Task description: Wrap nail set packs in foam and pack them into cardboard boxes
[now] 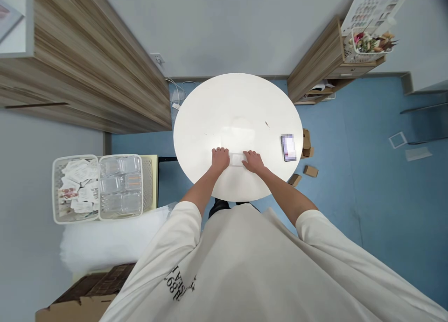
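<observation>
- Object (238,160) on the table (238,91), between left hand (220,159) and right hand (254,161)
- Blurred item (289,147) near the table's right edge
- Baskets (98,186) left of the table
- Boxes (311,171) on the floor (350,172), right

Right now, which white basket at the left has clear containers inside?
The basket nearer the left hand holds clear containers; the farther basket holds white papers.

White shirt (241,261) has black print (177,284): "89" and "SEA" legible, rest lost in folds. Poster (376,9) at upper right and paper slips (80,171) in left basket (54,191) carry print too small to read.
</observation>
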Available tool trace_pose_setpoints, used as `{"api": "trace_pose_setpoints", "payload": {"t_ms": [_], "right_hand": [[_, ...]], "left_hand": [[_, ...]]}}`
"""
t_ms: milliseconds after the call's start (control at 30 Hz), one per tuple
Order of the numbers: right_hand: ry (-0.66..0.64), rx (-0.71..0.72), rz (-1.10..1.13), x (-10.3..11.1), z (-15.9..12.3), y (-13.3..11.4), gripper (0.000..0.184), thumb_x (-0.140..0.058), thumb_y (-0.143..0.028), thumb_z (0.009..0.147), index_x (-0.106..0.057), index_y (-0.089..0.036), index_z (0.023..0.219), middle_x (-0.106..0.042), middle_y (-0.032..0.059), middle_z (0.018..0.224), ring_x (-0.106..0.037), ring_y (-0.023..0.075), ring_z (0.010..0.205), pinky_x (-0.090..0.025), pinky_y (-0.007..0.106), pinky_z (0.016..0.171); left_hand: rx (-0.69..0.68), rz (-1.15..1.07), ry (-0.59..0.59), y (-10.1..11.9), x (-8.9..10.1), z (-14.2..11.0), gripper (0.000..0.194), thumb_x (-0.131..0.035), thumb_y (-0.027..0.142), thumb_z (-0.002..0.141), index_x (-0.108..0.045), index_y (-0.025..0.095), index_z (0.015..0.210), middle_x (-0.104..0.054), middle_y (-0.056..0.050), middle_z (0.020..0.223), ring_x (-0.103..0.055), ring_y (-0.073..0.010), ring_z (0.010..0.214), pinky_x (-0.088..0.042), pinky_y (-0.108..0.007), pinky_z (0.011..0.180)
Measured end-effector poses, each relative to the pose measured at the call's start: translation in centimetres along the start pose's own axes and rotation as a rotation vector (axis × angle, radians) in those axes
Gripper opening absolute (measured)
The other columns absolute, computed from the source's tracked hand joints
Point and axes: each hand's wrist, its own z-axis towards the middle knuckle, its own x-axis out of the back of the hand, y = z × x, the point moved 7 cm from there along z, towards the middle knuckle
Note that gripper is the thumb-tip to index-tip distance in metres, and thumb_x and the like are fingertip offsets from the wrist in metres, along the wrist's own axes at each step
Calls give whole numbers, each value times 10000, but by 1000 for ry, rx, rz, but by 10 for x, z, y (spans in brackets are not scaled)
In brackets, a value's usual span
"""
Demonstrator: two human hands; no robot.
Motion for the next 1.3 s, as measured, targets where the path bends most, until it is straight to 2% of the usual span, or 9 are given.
{"api": "trace_pose_setpoints", "payload": {"t_ms": [133,267,400,500,733,900,1033,1133,1300], "right_hand": [[31,25,-20,1,-4,-2,566,-471,-430,987,-420,-187,1495,-484,183,1485,-431,339,1339,-307,482,1113],[52,33,-84,-3,-9,-1,655,-502,-480,965,-378,-180,1534,-350,181,1606,-294,347,1465,-147,548,1198],[52,82,-143,-10,-14,-2,790,-579,-528,912,-323,-187,1577,-305,190,1633,-211,376,1513,-53,604,1208],[59,134,-185,-18,-22,-7,826,-624,-525,878,-347,-159,1564,-238,194,1662,-136,389,1539,-15,608,1216],[26,163,-171,-44,-57,-19,729,-628,-404,885,-399,-136,1523,-300,198,1637,-190,364,1533,-46,557,1234],[-3,168,-125,-48,-70,-24,709,-615,-381,878,-409,-138,1512,-307,194,1634,-190,351,1532,-65,535,1229],[-71,184,-61,-41,-67,-22,717,-579,-427,888,-407,-135,1520,-307,188,1634,-212,335,1522,-95,511,1218],[-118,148,16,-31,-60,-14,692,-506,-489,930,-400,-168,1534,-360,163,1609,-260,316,1500,-133,496,1207],[29,-78,108,-5,-59,12,737,-480,-530,954,-286,-205,1586,-340,145,1619,-260,301,1492,-190,481,1189]], "left_hand": [[-188,-41,1,21,-1,-5,575,-514,297,924,-425,202,1485,-407,-175,1564,-320,-382,1471,-166,-568,1209],[-259,12,-58,39,-21,-8,793,-648,327,840,-327,190,1552,-315,-186,1623,-227,-380,1526,-95,-584,1238],[-233,85,-9,41,-32,-12,769,-607,202,824,-345,166,1546,-330,-197,1615,-231,-353,1532,-75,-581,1242],[-253,110,16,43,-33,-24,751,-596,191,816,-373,142,1532,-358,-200,1596,-249,-356,1521,-90,-577,1241],[-315,167,15,55,-40,-70,728,-621,220,802,-434,112,1497,-518,-209,1432,-425,-360,1389,-171,-551,1223],[-313,167,6,58,-44,-86,661,-615,217,803,-486,138,1447,-557,-188,1371,-461,-343,1342,-180,-549,1215],[-285,128,-47,56,-41,-81,542,-612,254,821,-560,154,1351,-604,-167,1297,-502,-325,1296,-165,-553,1217],[-260,84,-92,56,-35,-68,407,-540,333,900,-622,165,1262,-634,-163,1269,-471,-333,1338,-121,-582,1220],[-133,47,1,54,-20,-33,366,-412,287,967,-643,156,1219,-652,-171,1249,-471,-339,1335,-117,-589,1210]]}}
